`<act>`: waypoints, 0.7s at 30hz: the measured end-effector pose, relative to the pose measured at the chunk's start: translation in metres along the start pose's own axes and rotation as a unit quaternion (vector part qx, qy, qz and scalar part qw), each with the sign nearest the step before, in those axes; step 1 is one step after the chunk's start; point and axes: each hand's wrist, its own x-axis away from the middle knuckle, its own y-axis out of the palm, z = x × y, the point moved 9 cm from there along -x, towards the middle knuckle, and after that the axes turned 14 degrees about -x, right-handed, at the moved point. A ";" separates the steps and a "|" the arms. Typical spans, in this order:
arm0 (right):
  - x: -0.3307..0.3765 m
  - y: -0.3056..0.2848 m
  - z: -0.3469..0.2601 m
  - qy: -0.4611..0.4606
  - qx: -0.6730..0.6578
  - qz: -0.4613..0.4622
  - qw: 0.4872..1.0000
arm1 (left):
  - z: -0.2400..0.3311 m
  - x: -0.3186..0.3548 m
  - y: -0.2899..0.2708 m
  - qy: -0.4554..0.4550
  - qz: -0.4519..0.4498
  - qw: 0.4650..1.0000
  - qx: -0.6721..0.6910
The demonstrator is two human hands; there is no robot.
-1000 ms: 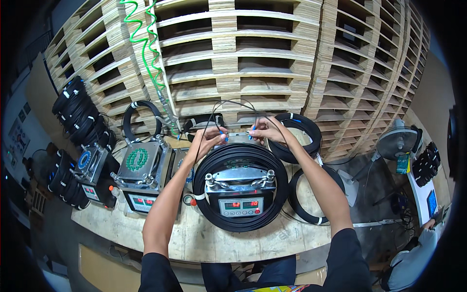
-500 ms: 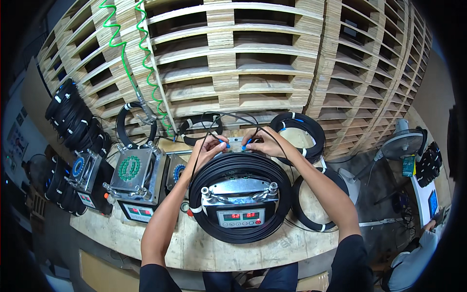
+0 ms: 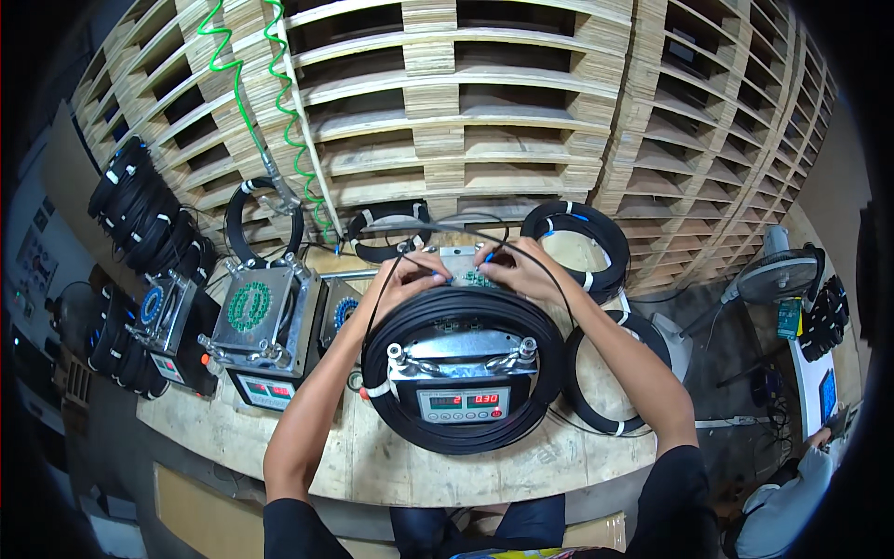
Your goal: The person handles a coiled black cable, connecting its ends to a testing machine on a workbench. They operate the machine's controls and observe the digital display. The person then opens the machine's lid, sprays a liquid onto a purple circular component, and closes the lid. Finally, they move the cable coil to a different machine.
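Note:
My left hand (image 3: 414,277) pinches a small blue connector (image 3: 449,279) on the end of a black cable, at the left edge of a metal plate (image 3: 456,252) with green fittings. Across the plate, my right hand (image 3: 518,270) has its fingers closed on another blue cable connector (image 3: 490,256). Black cable arches up between and over both hands. A thick coil of black cable (image 3: 376,359) rings the machine (image 3: 463,359) in front of me, whose lit display panel (image 3: 466,404) faces me. The coil hides part of the plate.
Left stands a similar machine (image 3: 245,307) with a ring of green fittings; another machine (image 3: 154,307) is beyond it. Cable coils lie at the back right (image 3: 610,256) and right (image 3: 575,387). Stacked pallets (image 3: 447,135) rise behind. A fan (image 3: 778,275) and a person's sleeve (image 3: 778,512) are at right.
My right hand has shifted slightly right, and its connector has come up off the plate. My left hand stays close to the plate. The numbers on the machine's display differ.

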 end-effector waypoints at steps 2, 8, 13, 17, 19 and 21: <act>0.007 0.001 0.010 0.110 0.005 -0.027 0.994 | 0.006 0.001 0.001 0.011 0.003 1.000 -0.012; 0.002 -0.005 0.020 0.133 0.029 0.021 0.990 | 0.003 0.006 -0.003 -0.045 0.048 0.997 0.032; 0.001 0.006 0.013 0.097 -0.033 -0.006 0.995 | 0.000 0.008 -0.004 -0.074 0.061 0.994 0.050; -0.008 0.013 0.009 0.068 0.021 -0.076 0.995 | -0.007 0.011 -0.006 -0.084 0.079 0.989 0.093; -0.013 0.018 0.007 0.033 0.055 -0.110 0.992 | 0.000 0.009 -0.008 -0.058 0.107 0.985 0.119; -0.019 0.025 0.005 0.040 0.097 -0.151 0.983 | -0.007 0.009 -0.009 -0.061 0.097 0.989 0.093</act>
